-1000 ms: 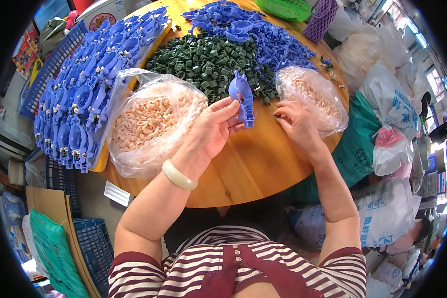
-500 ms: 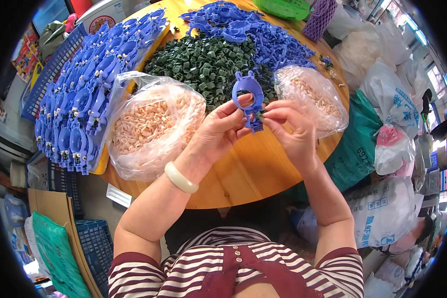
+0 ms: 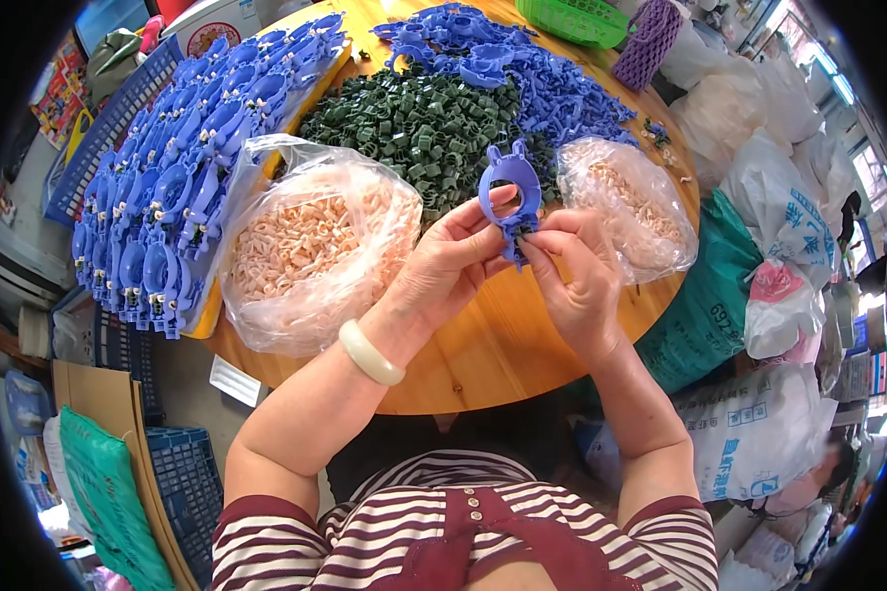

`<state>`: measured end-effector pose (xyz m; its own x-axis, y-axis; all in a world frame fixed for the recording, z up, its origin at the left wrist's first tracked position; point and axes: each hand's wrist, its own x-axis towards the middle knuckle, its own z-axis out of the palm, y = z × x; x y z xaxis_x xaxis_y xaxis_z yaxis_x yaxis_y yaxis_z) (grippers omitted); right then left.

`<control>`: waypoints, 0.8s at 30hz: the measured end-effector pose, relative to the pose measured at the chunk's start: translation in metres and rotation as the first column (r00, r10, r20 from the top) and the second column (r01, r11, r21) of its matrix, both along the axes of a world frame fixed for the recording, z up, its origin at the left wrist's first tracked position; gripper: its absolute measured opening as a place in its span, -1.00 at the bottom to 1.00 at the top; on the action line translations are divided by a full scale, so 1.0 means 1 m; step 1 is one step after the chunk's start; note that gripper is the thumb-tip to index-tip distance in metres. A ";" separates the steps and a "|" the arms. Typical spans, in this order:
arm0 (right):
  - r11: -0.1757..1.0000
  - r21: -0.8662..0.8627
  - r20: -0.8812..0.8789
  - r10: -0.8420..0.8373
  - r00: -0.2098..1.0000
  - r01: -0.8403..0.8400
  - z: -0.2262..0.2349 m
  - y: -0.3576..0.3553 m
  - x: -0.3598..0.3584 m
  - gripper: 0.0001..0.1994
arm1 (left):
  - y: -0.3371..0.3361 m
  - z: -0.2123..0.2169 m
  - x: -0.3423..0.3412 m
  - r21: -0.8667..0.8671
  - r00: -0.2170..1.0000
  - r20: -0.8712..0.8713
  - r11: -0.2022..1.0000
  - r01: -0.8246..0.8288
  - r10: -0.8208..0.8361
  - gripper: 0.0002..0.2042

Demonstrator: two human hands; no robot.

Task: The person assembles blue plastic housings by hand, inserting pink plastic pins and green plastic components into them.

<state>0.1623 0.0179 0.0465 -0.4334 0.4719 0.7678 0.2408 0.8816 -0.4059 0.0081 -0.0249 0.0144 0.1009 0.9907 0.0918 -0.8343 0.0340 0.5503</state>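
Observation:
My left hand [image 3: 458, 251] is closed round a blue plastic part [image 3: 511, 182] with a wide ring and two ear-like tips, held upright over the table. At the narrow lower end of that part sits a small dark green plastic piece [image 3: 518, 232], partly hidden by fingers. My right hand [image 3: 581, 276] pinches at this green piece with thumb and forefinger. Beyond my hands lies a heap of dark green plastic pieces [image 3: 414, 123]. A clear bag of small cream-coloured pieces [image 3: 301, 236] stands left of my hands, and a second such bag [image 3: 631, 202] stands right.
Rows of blue parts with small pieces on them [image 3: 172, 187] cover a yellow-edged tray at the left. Loose blue parts [image 3: 572, 94] are heaped at the back of the round wooden table [image 3: 473, 360]. A green basket [image 3: 577, 20] stands at the far edge. Plastic sacks [image 3: 749, 414] crowd the right.
The blue part, held in my left hand, has tilted slightly. My right fingertips have closed in on its lower end, where the green piece now sits against it. The whole view has shifted a little.

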 end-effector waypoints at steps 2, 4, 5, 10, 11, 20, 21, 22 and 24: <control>1.000 0.008 0.005 0.000 1.000 -0.001 0.002 -0.001 0.001 -0.84 | 0.000 0.000 0.000 0.023 1.000 -0.007 1.000 -0.011 0.011 -0.58; 1.000 0.016 0.010 -0.001 1.000 0.001 0.005 -0.003 0.002 -0.83 | -0.001 0.002 0.002 0.033 0.999 -0.024 0.999 -0.023 0.024 -0.58; 1.000 0.001 0.014 -0.020 1.000 0.020 0.005 -0.005 0.002 -0.83 | -0.002 0.004 0.003 0.043 0.998 -0.042 0.998 -0.037 0.039 -0.57; 0.999 0.020 0.028 -0.047 0.998 0.046 0.005 -0.008 0.004 -0.85 | -0.003 0.008 0.005 0.061 0.996 -0.074 0.997 -0.051 0.056 -0.55; 0.999 0.017 0.014 -0.031 0.999 0.031 0.005 -0.008 0.004 -0.84 | -0.003 0.008 0.005 0.068 0.995 -0.079 0.997 -0.048 0.054 -0.55; 0.990 0.137 0.199 -0.045 0.979 0.018 0.010 -0.011 0.011 -0.77 | -0.003 0.007 0.006 0.075 0.991 -0.113 0.995 -0.064 0.073 -0.56; 0.995 0.102 0.243 -0.026 0.970 0.001 0.013 -0.012 0.012 -0.77 | -0.004 0.007 0.006 0.076 0.991 -0.112 0.995 -0.060 0.068 -0.56; 0.995 0.103 0.243 -0.031 0.969 0.005 0.016 -0.013 0.013 -0.77 | -0.004 0.008 0.005 0.061 0.993 -0.099 0.996 -0.065 0.071 -0.57; 0.999 0.032 0.274 0.023 0.961 -0.033 0.019 -0.014 0.012 -0.76 | -0.004 0.007 0.002 0.042 0.993 -0.083 0.996 -0.078 0.081 -0.58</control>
